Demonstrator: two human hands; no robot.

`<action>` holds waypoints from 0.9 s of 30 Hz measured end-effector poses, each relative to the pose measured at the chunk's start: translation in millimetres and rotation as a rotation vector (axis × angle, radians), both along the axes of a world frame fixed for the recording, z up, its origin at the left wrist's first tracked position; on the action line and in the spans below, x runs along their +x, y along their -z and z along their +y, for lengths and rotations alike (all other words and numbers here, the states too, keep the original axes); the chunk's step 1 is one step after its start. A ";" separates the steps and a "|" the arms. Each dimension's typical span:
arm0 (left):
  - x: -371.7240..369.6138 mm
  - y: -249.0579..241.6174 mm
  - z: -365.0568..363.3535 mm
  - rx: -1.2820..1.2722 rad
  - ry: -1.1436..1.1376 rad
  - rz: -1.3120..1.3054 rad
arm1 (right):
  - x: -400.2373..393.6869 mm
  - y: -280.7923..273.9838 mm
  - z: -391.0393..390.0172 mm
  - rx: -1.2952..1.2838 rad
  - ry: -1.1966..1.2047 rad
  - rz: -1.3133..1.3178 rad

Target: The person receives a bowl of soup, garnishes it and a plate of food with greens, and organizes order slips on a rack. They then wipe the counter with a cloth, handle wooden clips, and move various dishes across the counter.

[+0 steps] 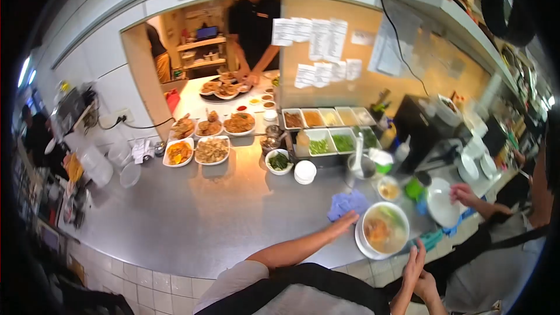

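Observation:
A white bowl of soup [385, 230] with greens and orange-brown pieces stands on a white plate [366, 249] at the counter's front edge. My left hand [341, 226] reaches in from the left, fingers stretched out beside the bowl's rim and holding nothing. A crumpled blue cloth [348, 204] lies just beyond those fingers. Below and right of the bowl, my right hand [413, 265] is raised with its fingers extended and nothing in them. Another hand [430, 287] overlaps it from behind in this view. A teal glove-like item [429, 240] is close to the bowl's right side.
Filled dishes [211, 150] stand by the pass-through window, where a person [254, 35] handles plates. Topping trays [326, 140] line the back. On the right, a co-worker's hand [462, 194] is at a white plate [443, 203]. A small bowl [388, 188] sits behind the soup.

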State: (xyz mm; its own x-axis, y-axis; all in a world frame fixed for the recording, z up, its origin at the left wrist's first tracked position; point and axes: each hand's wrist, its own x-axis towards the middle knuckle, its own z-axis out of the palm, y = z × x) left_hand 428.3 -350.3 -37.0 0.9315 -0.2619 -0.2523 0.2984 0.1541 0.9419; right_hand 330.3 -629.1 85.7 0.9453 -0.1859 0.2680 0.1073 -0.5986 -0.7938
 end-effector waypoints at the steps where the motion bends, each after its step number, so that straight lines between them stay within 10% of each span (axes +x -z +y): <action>1: 9.6 1.5 -0.8 0.008 0.005 -0.023 | 9.1 7.3 -4.5 0.005 -0.017 0.006; 8: 43.3 -14.7 -6.3 -0.029 -0.150 -0.025 | 89.0 75.9 -61.0 0.179 -0.009 0.154; 14: 12.8 -20.4 -21.0 -0.124 0.140 0.109 | 104.6 82.3 -53.7 0.631 -0.183 0.441; 27: -28.4 -27.1 -12.5 -0.023 0.043 0.124 | 87.4 79.9 -32.4 0.698 -0.163 0.507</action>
State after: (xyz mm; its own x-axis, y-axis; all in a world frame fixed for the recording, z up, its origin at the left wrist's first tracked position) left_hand 399.9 -362.8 -9.8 0.8813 -0.3076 -0.3588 0.4195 0.1597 0.8936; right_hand 417.6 -661.5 5.8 0.9487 -0.0028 -0.3163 -0.3160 0.0336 -0.9482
